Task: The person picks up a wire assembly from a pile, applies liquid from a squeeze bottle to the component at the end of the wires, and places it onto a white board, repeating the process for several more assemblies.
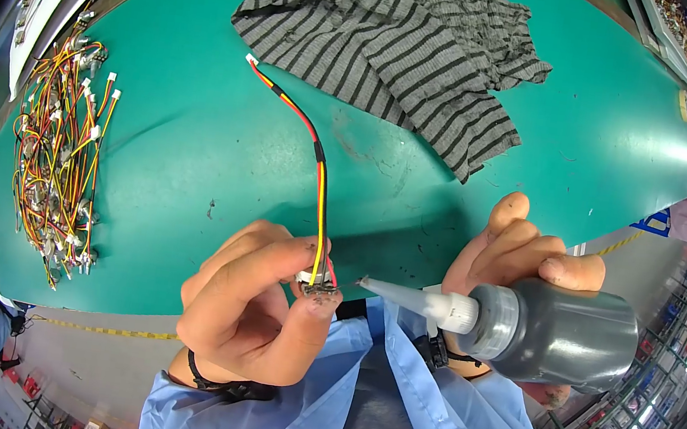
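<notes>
My left hand point(248, 315) pinches a small metal part with wire leads point(318, 286) between thumb and forefinger, low over the near side of the green table. From it a red, yellow and black cable point(321, 199), banded with black tape, runs up and away to a small white plug point(251, 59). Lying on its side in my right hand point(521, 251) is a squeeze bottle point(579, 337) of dark liquid. Its tapered nozzle point(410, 299) points left, and the thin tip is close to the part; whether they touch I cannot tell.
A crumpled grey and black striped cloth point(398, 65) lies across the far middle of the green table point(186, 159). At the left edge is a heap of similar wired parts point(56, 159). Other people work beyond the table at both sides, with racks point(619, 424) at the right.
</notes>
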The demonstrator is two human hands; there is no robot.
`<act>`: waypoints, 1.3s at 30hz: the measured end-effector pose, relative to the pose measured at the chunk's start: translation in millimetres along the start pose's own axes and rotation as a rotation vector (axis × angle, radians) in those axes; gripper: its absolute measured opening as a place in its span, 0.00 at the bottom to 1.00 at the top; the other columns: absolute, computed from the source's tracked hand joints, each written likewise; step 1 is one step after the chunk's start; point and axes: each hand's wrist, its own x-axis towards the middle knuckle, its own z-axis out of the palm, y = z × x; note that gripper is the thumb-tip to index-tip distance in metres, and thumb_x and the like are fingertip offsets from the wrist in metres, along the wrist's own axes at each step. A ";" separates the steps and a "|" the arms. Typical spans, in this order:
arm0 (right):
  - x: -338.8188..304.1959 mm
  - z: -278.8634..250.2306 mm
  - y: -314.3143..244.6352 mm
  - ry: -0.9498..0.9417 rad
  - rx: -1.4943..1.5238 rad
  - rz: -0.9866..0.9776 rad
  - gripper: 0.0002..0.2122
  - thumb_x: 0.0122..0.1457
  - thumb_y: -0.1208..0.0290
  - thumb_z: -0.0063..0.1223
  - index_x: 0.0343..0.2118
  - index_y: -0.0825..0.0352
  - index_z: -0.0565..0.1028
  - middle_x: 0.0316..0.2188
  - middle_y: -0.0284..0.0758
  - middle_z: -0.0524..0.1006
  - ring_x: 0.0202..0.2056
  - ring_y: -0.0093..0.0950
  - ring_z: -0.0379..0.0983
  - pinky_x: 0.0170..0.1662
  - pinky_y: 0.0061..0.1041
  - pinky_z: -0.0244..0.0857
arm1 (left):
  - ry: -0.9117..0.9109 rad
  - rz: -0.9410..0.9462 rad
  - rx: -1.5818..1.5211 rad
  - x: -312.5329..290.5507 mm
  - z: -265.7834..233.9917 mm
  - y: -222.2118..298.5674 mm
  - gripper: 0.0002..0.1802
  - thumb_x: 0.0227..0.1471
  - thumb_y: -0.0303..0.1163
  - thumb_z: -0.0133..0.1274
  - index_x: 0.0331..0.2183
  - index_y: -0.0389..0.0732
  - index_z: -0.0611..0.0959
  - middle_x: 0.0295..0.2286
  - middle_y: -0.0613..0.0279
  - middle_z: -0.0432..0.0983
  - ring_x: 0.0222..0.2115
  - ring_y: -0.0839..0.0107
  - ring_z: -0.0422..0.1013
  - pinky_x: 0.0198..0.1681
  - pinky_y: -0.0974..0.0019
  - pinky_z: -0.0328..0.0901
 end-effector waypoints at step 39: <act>-5.1 -8.9 2.1 -0.131 -0.031 0.017 0.26 0.51 0.46 0.55 0.42 0.64 0.65 0.18 0.33 0.71 0.18 0.23 0.63 0.34 0.31 0.47 | -0.072 0.000 0.031 3.0 -1.7 1.7 0.18 0.37 0.15 0.55 0.37 0.24 0.77 0.23 0.50 0.77 0.16 0.72 0.66 0.19 0.72 0.58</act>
